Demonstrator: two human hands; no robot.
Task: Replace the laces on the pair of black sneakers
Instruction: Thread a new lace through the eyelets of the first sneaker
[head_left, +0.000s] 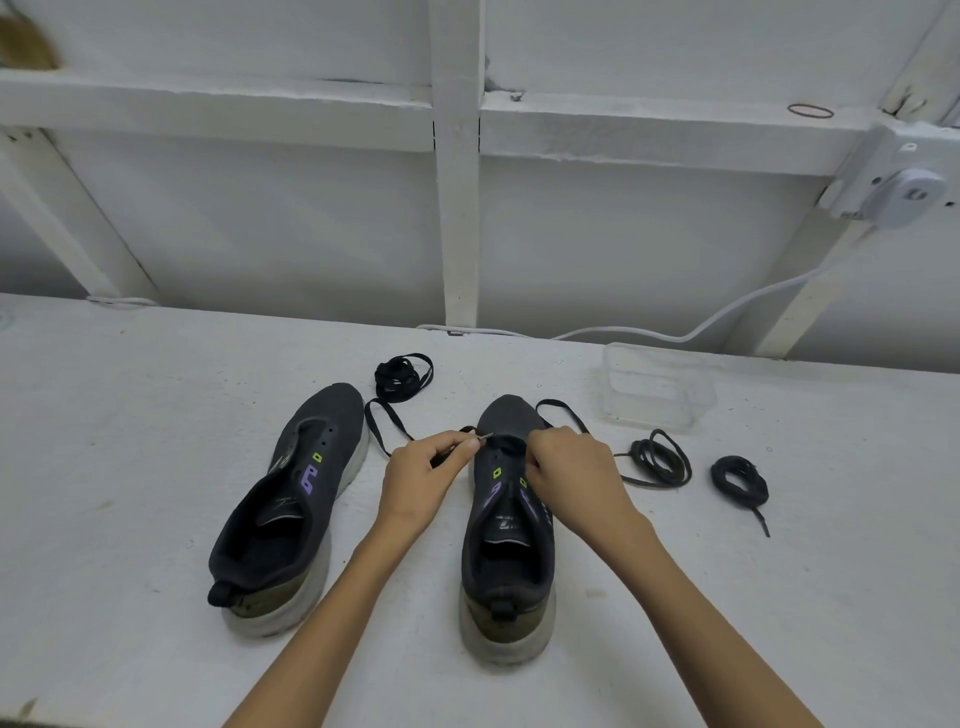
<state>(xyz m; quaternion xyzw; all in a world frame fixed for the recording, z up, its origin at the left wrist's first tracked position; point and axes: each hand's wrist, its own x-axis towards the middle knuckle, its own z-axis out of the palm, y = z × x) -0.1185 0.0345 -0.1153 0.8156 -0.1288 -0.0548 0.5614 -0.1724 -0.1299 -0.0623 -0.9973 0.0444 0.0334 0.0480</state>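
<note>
Lace tip held at the front eyelets of the right sneaker (506, 571)
We pinch the lace (379, 423) at its tip with the left hand (415, 483), fingers (457, 445) narrowed on it just above the toe-side eyelets; the right hand (566, 467) grips the eyelet edge of the same sneaker, fingers curled. Both sneakers stand heel-toward-us on the counter (130, 415), the left sneaker (291, 499) with bare eyelets. A bundled lace (400, 376) lies beyond it; a loose lace (660, 457) and a tight coil (740, 480) lie right, near a clear container (654, 389)
</note>
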